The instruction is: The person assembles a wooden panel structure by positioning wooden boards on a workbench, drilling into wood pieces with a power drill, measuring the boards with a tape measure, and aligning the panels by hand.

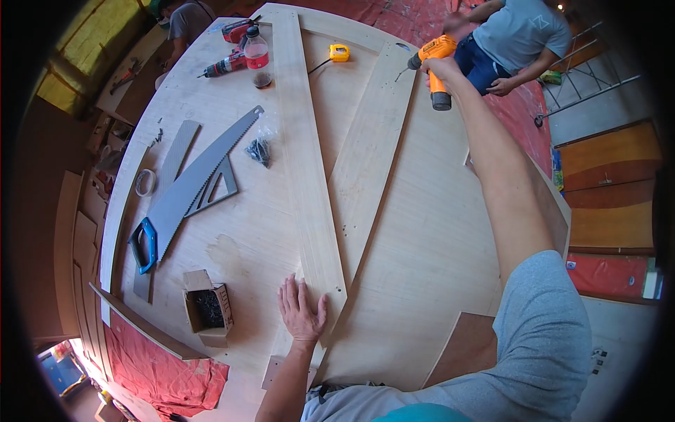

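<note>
While right hand (444, 69) holds one drill (437, 48), one handsaw (190, 184)

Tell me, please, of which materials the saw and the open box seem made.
The saw has a smooth grey blade with a dull sheen, likely steel; its blue and black handle looks like plastic. The box seems matte cardboard, judging by its brown folded flaps.
</note>
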Motion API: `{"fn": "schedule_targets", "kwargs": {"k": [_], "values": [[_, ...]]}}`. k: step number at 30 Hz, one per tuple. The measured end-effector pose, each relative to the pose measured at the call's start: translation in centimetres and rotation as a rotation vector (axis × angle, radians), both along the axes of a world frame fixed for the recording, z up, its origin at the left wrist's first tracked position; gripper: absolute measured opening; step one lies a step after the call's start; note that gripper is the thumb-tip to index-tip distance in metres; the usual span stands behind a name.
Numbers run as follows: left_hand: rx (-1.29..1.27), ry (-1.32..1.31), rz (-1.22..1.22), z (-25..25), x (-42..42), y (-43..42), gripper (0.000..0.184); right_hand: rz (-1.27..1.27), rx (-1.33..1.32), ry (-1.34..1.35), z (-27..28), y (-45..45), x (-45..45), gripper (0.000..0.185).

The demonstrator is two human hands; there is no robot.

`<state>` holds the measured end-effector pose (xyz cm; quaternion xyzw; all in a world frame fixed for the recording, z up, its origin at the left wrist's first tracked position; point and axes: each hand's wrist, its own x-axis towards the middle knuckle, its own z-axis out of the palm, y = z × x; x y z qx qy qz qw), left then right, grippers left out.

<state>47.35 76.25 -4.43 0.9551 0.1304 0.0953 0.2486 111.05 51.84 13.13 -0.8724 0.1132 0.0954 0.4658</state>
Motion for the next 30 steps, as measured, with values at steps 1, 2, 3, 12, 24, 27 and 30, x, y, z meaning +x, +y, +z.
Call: {"fn": "schedule_targets", "kwargs": {"k": [1,2,3,12,24,27,30], "values": [[0.000,0.003,-0.001,0.1,0.0,0.0,0.067,-0.032,0.034,-0.011,-0.1,0.1,-0.1,0.025],[0.001,0.006,-0.001,0.1,0.0,0.0,0.067,-0.065,0.069,-0.023,-0.1,0.2,-0.1,0.026],[0.001,0.005,-0.001,0.1,0.0,0.0,0.067,-0.065,0.070,-0.024,-0.3,0.0,0.2,0.026],[-0.010,0.003,-0.004,0.1,0.0,0.1,0.066,-0.035,0.061,0.015,0.1,-0.4,0.8,0.041],[-0.013,0.011,-0.001,0.2,0.0,0.0,0.067,0.027,0.002,0.107,0.6,-0.7,2.4,0.025],[0.001,0.002,0.002,0.1,0.1,0.0,0.066,0.054,-0.005,0.060,0.7,-0.3,2.8,0.025],[-0.007,-0.013,-0.003,0.0,-0.1,0.0,0.066,0.105,-0.094,0.104,1.2,0.0,3.2,0.027]]}}
